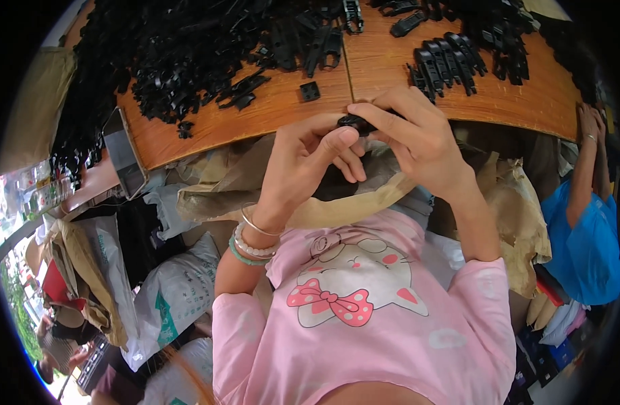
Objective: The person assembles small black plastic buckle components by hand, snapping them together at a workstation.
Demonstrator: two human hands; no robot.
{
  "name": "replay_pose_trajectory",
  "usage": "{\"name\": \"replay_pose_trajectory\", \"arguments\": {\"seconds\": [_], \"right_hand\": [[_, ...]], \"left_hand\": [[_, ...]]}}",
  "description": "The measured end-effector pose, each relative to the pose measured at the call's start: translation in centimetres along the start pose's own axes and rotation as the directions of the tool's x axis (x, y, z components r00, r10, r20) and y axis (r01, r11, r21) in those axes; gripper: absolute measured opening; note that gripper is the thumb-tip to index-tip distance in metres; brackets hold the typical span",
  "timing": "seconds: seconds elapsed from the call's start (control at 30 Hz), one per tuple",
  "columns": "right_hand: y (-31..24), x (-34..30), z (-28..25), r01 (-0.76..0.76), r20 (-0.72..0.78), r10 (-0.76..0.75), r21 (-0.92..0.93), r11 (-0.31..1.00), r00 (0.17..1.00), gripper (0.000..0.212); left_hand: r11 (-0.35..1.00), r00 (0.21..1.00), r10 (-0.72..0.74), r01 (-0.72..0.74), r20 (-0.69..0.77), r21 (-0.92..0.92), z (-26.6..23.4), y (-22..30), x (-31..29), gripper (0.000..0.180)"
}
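Between my two hands, just off the table's near edge, is a small black plastic part (354,123). The fingers and thumb of my left hand (310,156) pinch its left side. My right hand (418,138) grips it from the right, with the index finger reaching over its top. The fingers partly hide the part, so its full shape does not show. On the wooden table (209,131) just beyond my hands lies a small square black piece (310,91). A row of curved black parts (448,62) lies side by side to the right.
A large heap of black plastic parts (168,54) covers the table's far left. More black parts (509,40) lie at the far right. A phone-like slab (124,152) leans at the left table edge. A person in blue (583,239) is at the right. White sacks (178,287) stand lower left.
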State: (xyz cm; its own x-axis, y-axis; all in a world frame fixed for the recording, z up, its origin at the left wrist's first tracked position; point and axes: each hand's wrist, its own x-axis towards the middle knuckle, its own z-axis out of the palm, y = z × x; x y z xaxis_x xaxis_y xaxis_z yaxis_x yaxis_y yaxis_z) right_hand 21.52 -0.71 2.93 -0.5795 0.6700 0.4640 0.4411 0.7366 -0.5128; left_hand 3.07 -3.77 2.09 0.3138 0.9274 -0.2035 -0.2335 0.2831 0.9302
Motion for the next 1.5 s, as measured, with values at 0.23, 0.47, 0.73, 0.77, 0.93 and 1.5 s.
{"name": "replay_pose_trajectory", "arguments": {"seconds": [0.23, 0.47, 0.73, 0.77, 0.93, 1.5], "right_hand": [[1.5, -0.7, -0.7, -0.134, -0.042, 0.13, -0.112, 0.985, 0.991, 0.033], [10.1, -0.9, -4.1, -0.309, -0.299, 0.182, -0.466, 0.829, 0.937, 0.026], [3.8, 7.3, 3.4, 0.081, -0.079, -0.083, -0.03, 0.996, 0.993, 0.01], [3.1, 8.1, 4.5, 0.115, -0.042, -0.115, -0.017, 0.993, 0.992, 0.01], [1.4, 10.4, 9.1, 0.161, 0.097, -0.147, -0.162, 0.974, 0.984, 0.019], [-0.7, 6.7, 6.8, -0.046, -0.236, 0.057, 0.05, 0.998, 0.97, 0.022]], "left_hand": [[0.99, 0.982, -0.057, 0.079, -0.18, 0.119, 1.2, -0.7, 0.1, 0.017], [0.427, 0.657, 0.692, -0.038, -0.299, 0.903, -5.1, -0.4, -0.6, 0.016], [0.407, 0.687, 0.644, 0.066, -0.337, 0.911, -7.4, -1.1, -0.1, 0.025], [0.377, 0.676, 0.67, 0.045, -0.306, 0.925, -7.5, -1.2, 0.0, 0.024], [0.301, 0.662, 0.708, 0.033, -0.247, 0.953, -7.6, -0.9, 0.3, 0.02], [0.938, 0.782, 0.342, -0.248, -0.521, 0.242, -3.3, 0.9, 0.4, 0.021]]}}
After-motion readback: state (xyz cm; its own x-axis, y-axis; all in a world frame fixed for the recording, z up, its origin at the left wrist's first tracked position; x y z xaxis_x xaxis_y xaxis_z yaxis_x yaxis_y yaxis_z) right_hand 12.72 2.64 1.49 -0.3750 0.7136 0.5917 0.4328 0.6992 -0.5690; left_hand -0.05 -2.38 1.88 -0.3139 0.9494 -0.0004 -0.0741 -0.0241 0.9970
